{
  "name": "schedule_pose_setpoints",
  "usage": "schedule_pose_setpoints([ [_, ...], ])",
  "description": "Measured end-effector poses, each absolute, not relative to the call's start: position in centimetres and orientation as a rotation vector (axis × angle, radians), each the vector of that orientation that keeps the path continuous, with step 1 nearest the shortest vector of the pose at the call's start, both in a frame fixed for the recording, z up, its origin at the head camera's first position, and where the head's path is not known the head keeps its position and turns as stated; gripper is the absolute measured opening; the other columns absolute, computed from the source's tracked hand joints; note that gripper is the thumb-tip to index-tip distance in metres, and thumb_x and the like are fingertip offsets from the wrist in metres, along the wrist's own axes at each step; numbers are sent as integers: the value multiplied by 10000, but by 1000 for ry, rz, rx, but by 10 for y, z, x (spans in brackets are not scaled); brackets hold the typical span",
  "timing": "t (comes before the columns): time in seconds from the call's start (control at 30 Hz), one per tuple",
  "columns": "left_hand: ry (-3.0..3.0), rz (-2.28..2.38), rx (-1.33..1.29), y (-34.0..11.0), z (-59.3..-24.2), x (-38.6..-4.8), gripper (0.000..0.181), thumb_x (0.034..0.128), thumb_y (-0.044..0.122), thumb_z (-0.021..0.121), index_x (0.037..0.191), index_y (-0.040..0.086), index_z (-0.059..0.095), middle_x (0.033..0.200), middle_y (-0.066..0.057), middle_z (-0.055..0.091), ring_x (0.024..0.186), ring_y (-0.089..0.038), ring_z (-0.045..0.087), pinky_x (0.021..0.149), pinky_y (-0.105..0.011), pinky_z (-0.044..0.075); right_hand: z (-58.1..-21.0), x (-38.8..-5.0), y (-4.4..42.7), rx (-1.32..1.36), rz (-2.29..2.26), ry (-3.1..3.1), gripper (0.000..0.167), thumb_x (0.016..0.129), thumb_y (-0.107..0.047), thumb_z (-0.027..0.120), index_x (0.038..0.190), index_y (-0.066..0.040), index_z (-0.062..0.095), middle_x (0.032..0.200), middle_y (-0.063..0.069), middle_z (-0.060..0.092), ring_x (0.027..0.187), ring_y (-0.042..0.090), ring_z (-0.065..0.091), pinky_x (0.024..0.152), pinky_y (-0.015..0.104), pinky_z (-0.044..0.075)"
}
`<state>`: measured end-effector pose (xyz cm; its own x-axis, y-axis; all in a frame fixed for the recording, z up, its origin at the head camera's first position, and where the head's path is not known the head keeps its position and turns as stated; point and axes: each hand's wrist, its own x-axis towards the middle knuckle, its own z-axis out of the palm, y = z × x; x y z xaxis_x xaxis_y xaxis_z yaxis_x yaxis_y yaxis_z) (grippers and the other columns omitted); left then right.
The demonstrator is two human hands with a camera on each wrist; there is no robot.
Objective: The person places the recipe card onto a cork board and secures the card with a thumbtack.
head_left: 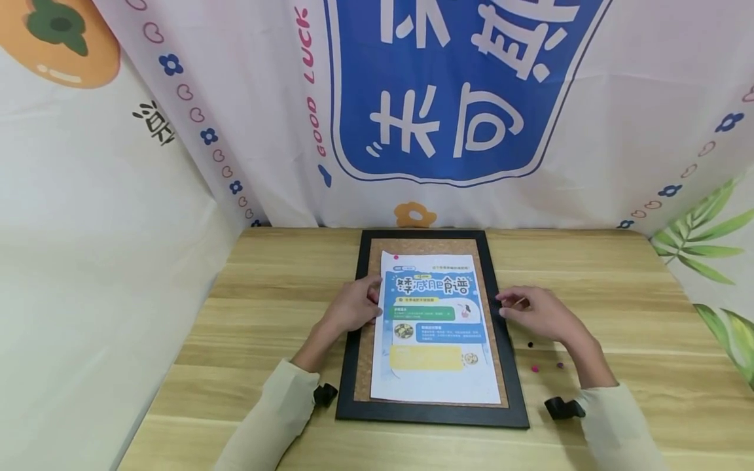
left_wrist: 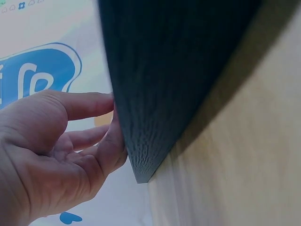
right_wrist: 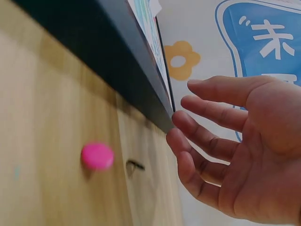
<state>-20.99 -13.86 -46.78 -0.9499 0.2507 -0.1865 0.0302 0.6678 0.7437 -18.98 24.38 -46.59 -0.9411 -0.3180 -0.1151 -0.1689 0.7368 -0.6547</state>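
Observation:
A printed sheet (head_left: 436, 386) lies on a cork board (head_left: 363, 366) inside a black frame (head_left: 432, 413), with a pink pin (head_left: 396, 257) at its top left corner. The left hand (head_left: 355, 304) rests at the sheet's left edge, over the frame's side; in the left wrist view that hand (left_wrist: 70, 146) has its fingers bent against the black frame (left_wrist: 150, 84). Beside the frame's right side is the right hand (head_left: 533, 311), its fingers loosely bent. In the right wrist view the right hand (right_wrist: 235, 141) holds nothing, its fingertips near the frame (right_wrist: 117, 52).
On the wooden table (head_left: 253, 314), right of the frame, lie a black pin (head_left: 530, 344), a pink pin (head_left: 535, 369) and a purple pin (head_left: 560, 365). A printed curtain (head_left: 283, 131) hangs behind the table. Black straps are at both wrists.

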Motion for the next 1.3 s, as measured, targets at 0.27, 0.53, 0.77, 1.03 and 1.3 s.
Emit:
schedule_pose_setpoints([
  [0.27, 2621, 1146, 220, -138, -468, -213, 713, 929, -85, 738, 1587, 20, 483, 992, -107, 648, 676, -175, 668, 593, -257, 553, -468, -177, 261, -363, -962, 2752, 329, 1021, -200, 721, 1262, 24, 731, 1095, 134, 759, 1001, 275, 710, 878, 469, 617],
  [0.53, 2613, 1155, 250, -138, -469, -214, 699, 931, -81, 738, 1578, 19, 494, 987, -104, 656, 673, -170, 669, 597, -267, 555, -469, -165, 274, -363, -947, 2767, 286, 1010, -176, 729, 1222, 15, 746, 1007, 53, 750, 919, 179, 678, 778, 264, 564],
  [0.77, 2606, 1157, 239, -138, -469, -215, 699, 940, -81, 730, 1586, 34, 489, 996, -106, 645, 673, -169, 671, 598, -265, 562, -472, -157, 277, -334, -917, 2762, 269, 1007, -192, 738, 1201, -6, 757, 980, 11, 741, 871, 141, 629, 715, 244, 524],
  [1.03, 2604, 1165, 226, -138, -468, -214, 688, 939, -89, 730, 1575, 41, 503, 1004, -113, 645, 689, -172, 671, 607, -273, 584, -476, -153, 281, -312, -913, 2743, 269, 1000, -181, 742, 1206, -8, 756, 984, 6, 733, 854, 138, 606, 688, 235, 503],
  [1.3, 2597, 1165, 221, -140, -468, -210, 730, 931, -97, 727, 1602, 17, 462, 988, -109, 645, 694, -179, 666, 608, -273, 564, -480, -143, 281, -298, -885, 2751, 155, 976, -186, 778, 1092, -84, 795, 913, -38, 731, 780, 97, 582, 663, 233, 476],
])
